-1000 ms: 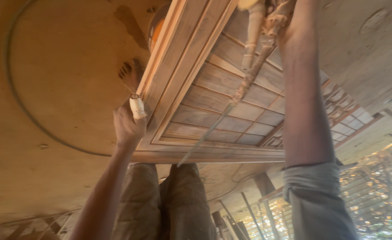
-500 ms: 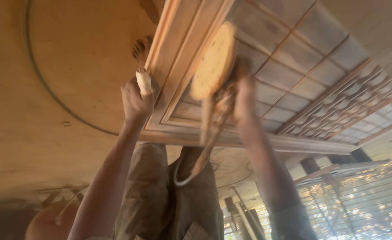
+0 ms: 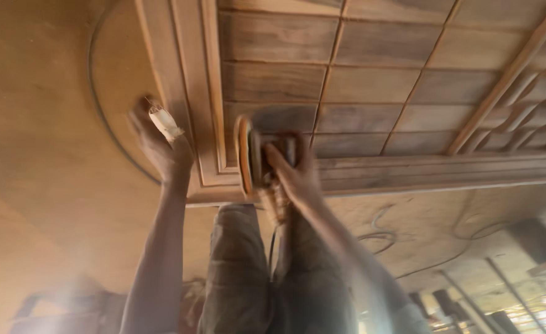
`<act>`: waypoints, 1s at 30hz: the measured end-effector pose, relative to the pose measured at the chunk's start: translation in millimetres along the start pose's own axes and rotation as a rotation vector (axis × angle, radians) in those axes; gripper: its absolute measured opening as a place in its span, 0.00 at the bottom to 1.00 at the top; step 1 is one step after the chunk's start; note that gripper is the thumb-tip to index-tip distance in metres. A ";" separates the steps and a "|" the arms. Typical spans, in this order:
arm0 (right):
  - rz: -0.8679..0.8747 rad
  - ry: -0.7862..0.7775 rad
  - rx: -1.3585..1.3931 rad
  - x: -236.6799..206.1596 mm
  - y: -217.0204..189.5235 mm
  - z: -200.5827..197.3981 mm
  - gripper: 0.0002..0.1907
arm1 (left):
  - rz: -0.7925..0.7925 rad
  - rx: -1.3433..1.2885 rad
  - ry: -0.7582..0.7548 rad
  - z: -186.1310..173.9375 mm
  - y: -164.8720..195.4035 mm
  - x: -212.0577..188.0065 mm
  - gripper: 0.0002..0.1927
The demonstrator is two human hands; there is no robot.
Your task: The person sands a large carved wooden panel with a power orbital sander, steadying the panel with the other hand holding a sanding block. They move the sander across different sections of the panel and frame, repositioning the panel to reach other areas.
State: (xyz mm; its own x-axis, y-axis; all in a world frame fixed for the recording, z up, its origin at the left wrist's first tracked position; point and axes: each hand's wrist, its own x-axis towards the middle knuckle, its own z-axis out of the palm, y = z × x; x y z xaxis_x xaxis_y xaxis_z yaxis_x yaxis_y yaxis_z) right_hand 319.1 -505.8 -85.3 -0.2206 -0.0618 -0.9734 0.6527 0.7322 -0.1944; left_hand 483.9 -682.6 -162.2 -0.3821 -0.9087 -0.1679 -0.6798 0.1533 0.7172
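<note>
A large wooden panelled door (image 3: 372,80) lies flat on the dusty floor. My right hand (image 3: 291,170) grips a disc sander (image 3: 257,154) with a round orange pad, held on edge over the moulded frame near the door's corner. My left hand (image 3: 162,145), one finger wrapped in white tape, rests spread against the outer edge of the frame, a short way left of the sander. Both hands are blurred. My legs in grey trousers (image 3: 254,272) stand at the door's near end.
A thin cable (image 3: 103,117) curves over the sawdust-covered floor (image 3: 50,154) left of the door, and more cable (image 3: 378,238) lies loose at the right. Dark posts and metal grating (image 3: 533,303) fill the lower right corner.
My right hand has brought the sander from far out over the panels back to the frame near my left hand. The left hand has stayed at the door's edge.
</note>
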 end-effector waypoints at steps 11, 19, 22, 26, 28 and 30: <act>-0.946 -0.260 -1.300 -3.0 -123.9 -183.9 0.26 | 0.963 0.812 -0.841 0.9 77.4 -14.4 0.33; -0.559 -0.429 -1.494 7.0 -104.3 -142.8 0.24 | 0.580 0.840 -0.583 -4.3 91.7 -95.3 0.34; -0.458 -0.471 -1.410 24.9 -96.9 -127.1 0.25 | 0.247 0.636 -0.581 -6.0 102.1 -101.7 0.28; -0.558 -0.612 -1.338 31.8 -90.3 -88.4 0.21 | -0.229 0.112 -0.377 -32.9 128.4 -132.0 0.26; -0.668 -0.702 -1.298 33.4 -90.2 -55.3 0.16 | -0.333 -0.154 -0.197 -39.5 146.7 -149.0 0.30; -0.788 -0.755 -1.276 37.7 -101.0 -21.9 0.16 | -0.296 -0.258 -0.060 -34.1 166.0 -157.1 0.33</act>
State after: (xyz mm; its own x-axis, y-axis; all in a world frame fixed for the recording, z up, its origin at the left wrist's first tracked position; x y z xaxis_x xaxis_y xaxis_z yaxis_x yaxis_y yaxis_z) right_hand 229.0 -567.3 -99.8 0.4357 -0.6684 -0.6028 -0.4885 0.3869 -0.7821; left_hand 452.4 -527.6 6.3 -0.2341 -0.8734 -0.4270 -0.5897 -0.2216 0.7766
